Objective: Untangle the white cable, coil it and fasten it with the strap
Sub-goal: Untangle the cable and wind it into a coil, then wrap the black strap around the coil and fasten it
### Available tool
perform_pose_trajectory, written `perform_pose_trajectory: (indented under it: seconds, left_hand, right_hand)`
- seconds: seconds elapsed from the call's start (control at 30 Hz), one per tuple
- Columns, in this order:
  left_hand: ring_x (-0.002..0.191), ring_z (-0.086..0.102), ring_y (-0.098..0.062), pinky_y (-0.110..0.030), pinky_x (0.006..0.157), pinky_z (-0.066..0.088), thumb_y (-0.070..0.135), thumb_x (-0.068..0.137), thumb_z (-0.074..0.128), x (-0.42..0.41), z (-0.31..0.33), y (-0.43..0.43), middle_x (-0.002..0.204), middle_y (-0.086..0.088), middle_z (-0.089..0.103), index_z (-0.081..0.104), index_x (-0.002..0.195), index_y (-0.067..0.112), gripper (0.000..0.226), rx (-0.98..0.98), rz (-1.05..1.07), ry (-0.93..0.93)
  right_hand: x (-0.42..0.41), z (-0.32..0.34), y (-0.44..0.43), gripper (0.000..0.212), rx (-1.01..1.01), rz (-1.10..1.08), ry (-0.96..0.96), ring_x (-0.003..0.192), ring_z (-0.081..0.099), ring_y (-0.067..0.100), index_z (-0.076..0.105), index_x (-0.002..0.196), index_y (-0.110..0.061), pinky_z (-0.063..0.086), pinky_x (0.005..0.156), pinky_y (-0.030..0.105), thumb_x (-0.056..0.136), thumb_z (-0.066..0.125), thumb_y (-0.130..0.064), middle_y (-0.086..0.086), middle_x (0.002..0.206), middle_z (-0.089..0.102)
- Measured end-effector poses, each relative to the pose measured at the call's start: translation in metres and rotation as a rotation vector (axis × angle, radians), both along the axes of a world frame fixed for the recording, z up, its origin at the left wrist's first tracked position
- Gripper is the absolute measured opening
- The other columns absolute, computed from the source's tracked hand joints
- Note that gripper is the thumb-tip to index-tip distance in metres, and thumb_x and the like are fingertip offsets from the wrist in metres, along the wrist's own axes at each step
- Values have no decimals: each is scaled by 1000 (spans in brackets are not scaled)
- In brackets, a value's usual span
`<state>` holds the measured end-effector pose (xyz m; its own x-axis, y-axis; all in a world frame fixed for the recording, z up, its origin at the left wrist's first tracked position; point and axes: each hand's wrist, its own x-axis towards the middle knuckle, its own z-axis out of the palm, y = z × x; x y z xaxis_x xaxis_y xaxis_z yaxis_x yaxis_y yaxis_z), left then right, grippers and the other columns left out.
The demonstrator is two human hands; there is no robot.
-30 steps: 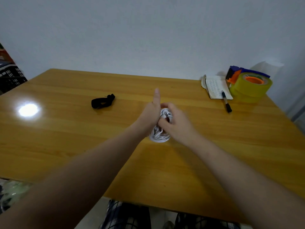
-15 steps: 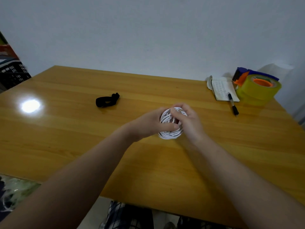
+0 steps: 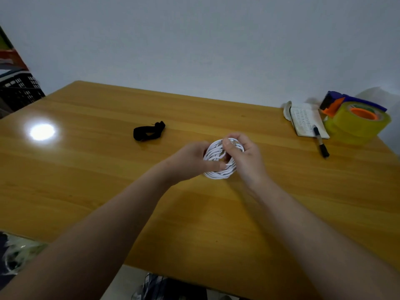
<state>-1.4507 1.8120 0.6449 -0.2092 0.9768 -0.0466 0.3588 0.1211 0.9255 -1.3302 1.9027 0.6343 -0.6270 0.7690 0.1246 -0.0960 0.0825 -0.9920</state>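
Table point(image 3: 86, 180): both grips point(image 3: 190, 161) point(image 3: 246, 159) tight round cable point(image 3: 216, 175)

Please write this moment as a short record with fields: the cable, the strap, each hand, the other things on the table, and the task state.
cable: white cable, wound into a round coil, held between both hands
left hand: left hand grips the coil's left side
right hand: right hand pinches the coil's top
strap: black strap lies on the table, beyond and left of the hands, untouched
other things: notebook, pen, tape dispenser, far right
task state: coiled, not yet fastened
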Motion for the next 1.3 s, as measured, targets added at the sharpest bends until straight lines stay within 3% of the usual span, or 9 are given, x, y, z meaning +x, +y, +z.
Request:
perform_pose_trajectory:
  seconds: [0.13,0.23,0.5,0.67,0.8,0.93,1.1,1.23,1.3]
  left_hand:
    - [97,65,-26,-39,91,48,17,77,69,-14,-2,-6,107,-19,69,67,106,3,32,-60,47,-192]
    - [88,63,-20,-33,82,47,13,74,65,-22,-3,-11,92,-9,70,67,97,6,24,-78,6,-248]
    - [66,62,-3,-16,62,47,4,88,58,2,-15,-18,69,9,67,65,96,5,10,395,421,-605]
    - [57,55,3,-11,56,44,13,91,57,-17,-13,-28,59,12,62,65,86,8,10,301,422,-458]
    - [56,51,-3,-12,47,39,29,91,58,-34,-16,-25,63,5,57,69,88,5,26,254,719,-312]
    - [42,43,1,-12,42,34,23,92,57,-48,-20,-28,59,1,50,65,75,8,25,300,924,-282]
    - [55,50,-9,-20,47,38,21,89,60,-94,-19,-45,63,1,54,66,91,11,12,241,1031,-226]
    - [57,53,-11,-15,42,41,22,90,60,-98,-31,-55,65,0,56,68,97,9,17,139,987,-152]
    - [66,60,-15,-25,59,54,23,90,61,-90,-36,-55,74,-2,63,69,97,10,17,89,937,-142]
  right_hand:
    - [-10,-3,-6,8,-29,61,37,55,58,3,57,88,-20,47,53,17,93,55,-15,-1,69,61]
    - [-19,-5,-11,11,30,80,39,57,56,2,55,87,-25,46,55,16,94,53,-16,-4,71,59]
    - [-52,-14,-14,15,98,61,137,72,54,11,56,93,-30,44,68,27,95,52,-16,-2,83,58]
    - [-74,-25,-21,4,145,80,109,72,52,10,50,93,-30,44,67,29,91,47,-30,0,82,55]
    - [-92,-35,-33,13,259,107,66,84,56,12,44,109,-24,46,75,35,98,39,-29,-1,94,58]
    - [-112,-33,-41,8,323,206,25,72,51,-7,43,105,-23,41,68,16,101,37,-22,-14,88,53]
    - [-153,-31,-26,35,1,281,-125,111,50,18,33,132,-18,39,99,33,101,31,-34,6,120,53]
    - [-179,-32,1,53,715,517,-572,137,31,25,27,145,-20,33,106,33,97,39,-3,7,152,30]
    - [-185,-35,8,50,1031,562,-749,135,32,25,37,142,-23,33,104,35,96,43,-4,5,149,35]
